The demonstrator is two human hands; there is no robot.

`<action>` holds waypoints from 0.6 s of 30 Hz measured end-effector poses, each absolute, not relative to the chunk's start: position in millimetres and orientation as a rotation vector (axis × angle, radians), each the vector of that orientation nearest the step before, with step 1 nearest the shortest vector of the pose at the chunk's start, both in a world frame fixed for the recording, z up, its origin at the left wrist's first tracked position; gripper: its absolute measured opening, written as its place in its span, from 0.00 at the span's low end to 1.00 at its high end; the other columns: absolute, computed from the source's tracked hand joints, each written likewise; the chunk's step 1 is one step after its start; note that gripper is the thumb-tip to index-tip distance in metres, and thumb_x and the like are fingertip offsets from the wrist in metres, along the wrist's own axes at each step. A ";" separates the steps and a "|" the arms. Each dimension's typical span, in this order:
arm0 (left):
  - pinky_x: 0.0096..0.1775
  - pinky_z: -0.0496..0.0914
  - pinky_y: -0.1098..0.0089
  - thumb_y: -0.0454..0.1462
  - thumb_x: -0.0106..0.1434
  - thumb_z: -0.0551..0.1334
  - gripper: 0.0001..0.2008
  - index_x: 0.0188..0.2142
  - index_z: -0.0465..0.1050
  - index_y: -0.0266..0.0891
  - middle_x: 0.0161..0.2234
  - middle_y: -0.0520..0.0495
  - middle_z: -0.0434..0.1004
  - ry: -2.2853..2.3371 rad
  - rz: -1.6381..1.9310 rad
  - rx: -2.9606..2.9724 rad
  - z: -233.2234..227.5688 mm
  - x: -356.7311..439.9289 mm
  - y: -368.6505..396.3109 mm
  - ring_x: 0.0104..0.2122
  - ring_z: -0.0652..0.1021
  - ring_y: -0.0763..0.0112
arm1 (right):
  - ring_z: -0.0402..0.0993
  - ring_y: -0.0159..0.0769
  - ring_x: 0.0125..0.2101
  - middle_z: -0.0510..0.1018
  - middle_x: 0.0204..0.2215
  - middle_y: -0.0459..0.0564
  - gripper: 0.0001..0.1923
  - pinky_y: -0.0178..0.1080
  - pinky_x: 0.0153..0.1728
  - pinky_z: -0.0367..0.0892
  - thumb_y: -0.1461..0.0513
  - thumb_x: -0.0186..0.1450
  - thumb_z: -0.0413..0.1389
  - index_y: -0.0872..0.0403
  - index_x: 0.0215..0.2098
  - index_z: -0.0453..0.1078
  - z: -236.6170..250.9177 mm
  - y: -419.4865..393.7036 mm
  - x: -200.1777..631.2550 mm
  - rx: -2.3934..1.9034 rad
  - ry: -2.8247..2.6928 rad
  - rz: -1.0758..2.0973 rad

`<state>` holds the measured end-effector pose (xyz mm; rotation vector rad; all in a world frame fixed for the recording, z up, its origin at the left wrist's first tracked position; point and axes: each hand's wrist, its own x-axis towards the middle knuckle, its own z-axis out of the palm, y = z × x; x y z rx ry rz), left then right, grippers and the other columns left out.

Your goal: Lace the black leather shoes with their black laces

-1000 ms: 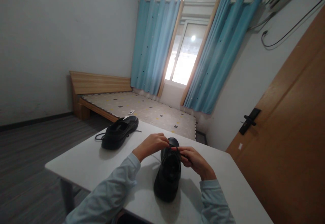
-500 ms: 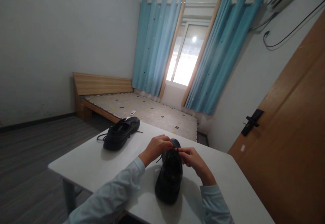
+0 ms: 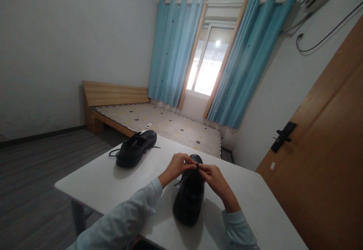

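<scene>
I see a black low-cut shoe point(image 3: 189, 197) standing upright on its sole on the white tabletop point(image 3: 107, 184), heel toward me and rounded toe pointing away toward the far edge. Its leather looks smooth and dark, and its opening faces up. Its thin black lace point(image 3: 195, 168) is drawn up over the front of the shoe, with a short loose end trailing off its left side. The knot itself is too small for me to make out.
</scene>
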<state>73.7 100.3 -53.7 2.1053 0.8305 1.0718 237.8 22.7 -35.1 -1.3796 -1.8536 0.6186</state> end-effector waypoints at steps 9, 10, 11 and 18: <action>0.32 0.69 0.72 0.40 0.48 0.66 0.13 0.29 0.79 0.31 0.29 0.43 0.80 0.752 0.978 1.809 -57.5 77.8 98.6 0.29 0.78 0.66 | 0.70 0.36 0.24 0.76 0.24 0.48 0.15 0.32 0.24 0.60 0.62 0.61 0.49 0.54 0.40 0.76 -34.6 20.1 235.2 -1.454 -1.953 0.400; 0.33 0.69 0.72 0.40 0.48 0.66 0.13 0.29 0.79 0.31 0.29 0.43 0.80 0.747 0.975 1.800 -57.6 78.3 98.2 0.29 0.78 0.66 | 0.70 0.35 0.24 0.76 0.23 0.47 0.14 0.32 0.24 0.60 0.62 0.61 0.50 0.54 0.39 0.76 -34.1 20.0 235.1 -1.463 -1.962 0.382; 0.33 0.69 0.71 0.41 0.48 0.65 0.13 0.29 0.79 0.31 0.29 0.43 0.80 0.742 0.970 1.795 -57.7 79.0 97.9 0.29 0.77 0.66 | 0.69 0.35 0.23 0.76 0.22 0.47 0.14 0.32 0.24 0.60 0.63 0.61 0.50 0.54 0.38 0.76 -33.8 19.9 235.1 -1.473 -1.970 0.366; 0.30 0.67 0.72 0.42 0.48 0.65 0.15 0.29 0.78 0.30 0.27 0.43 0.79 0.760 0.985 1.767 -62.1 83.6 99.5 0.27 0.75 0.68 | 0.68 0.33 0.23 0.76 0.23 0.47 0.14 0.32 0.24 0.58 0.62 0.62 0.49 0.55 0.40 0.75 -30.1 18.3 233.4 -1.497 -2.003 0.292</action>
